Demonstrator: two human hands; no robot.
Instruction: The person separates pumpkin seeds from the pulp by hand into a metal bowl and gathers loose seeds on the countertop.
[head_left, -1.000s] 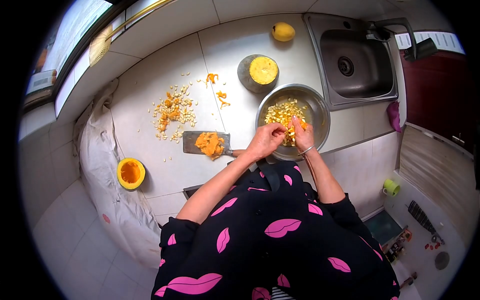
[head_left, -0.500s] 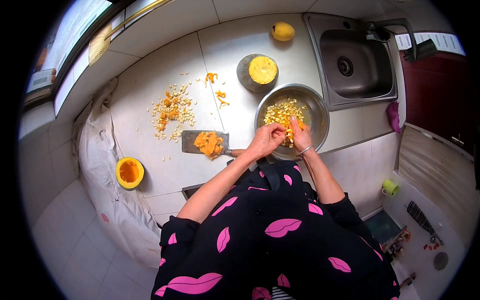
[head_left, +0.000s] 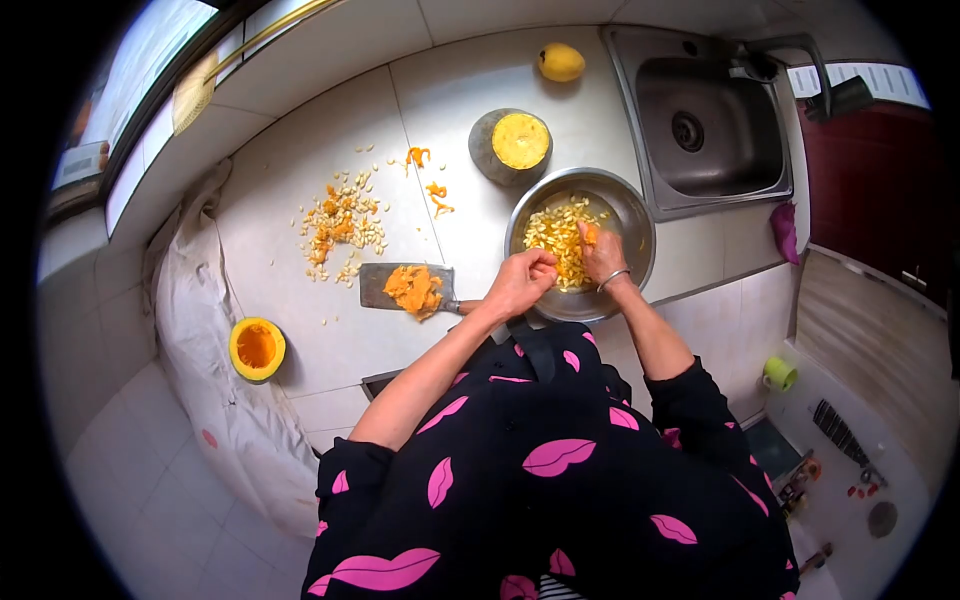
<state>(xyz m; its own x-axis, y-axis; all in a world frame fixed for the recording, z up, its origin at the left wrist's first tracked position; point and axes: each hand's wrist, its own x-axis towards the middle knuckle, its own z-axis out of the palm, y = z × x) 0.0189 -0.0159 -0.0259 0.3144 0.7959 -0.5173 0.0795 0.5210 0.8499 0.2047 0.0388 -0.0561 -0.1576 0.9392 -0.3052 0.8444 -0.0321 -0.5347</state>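
A steel bowl (head_left: 640,215) holds many pale pumpkin seeds (head_left: 560,232) and orange bits. My left hand (head_left: 522,281) is over the bowl's near left rim, its thumb and fingertips pinched together; what they hold, if anything, is too small to make out. Over the seeds, my right hand (head_left: 605,258) is curled around a lump of orange pumpkin pulp (head_left: 591,235), which partly shows at its fingers. Left of the bowl lies a cleaver (head_left: 376,287) with a heap of orange pulp (head_left: 414,290) on its blade; the handle points toward my left wrist.
Loose seeds with pulp (head_left: 342,222) are scattered on the counter at left. A hollowed pumpkin piece (head_left: 257,348) sits near a white cloth (head_left: 205,330). Behind the bowl stand a cut pumpkin (head_left: 495,160) and a yellow fruit (head_left: 562,62). A sink (head_left: 715,130) is at right.
My right hand has turned and its fingers have curled down, the thumb no longer pointing up. My left hand has stayed pinched and shifted slightly left, away from the right. The view has shifted slightly.
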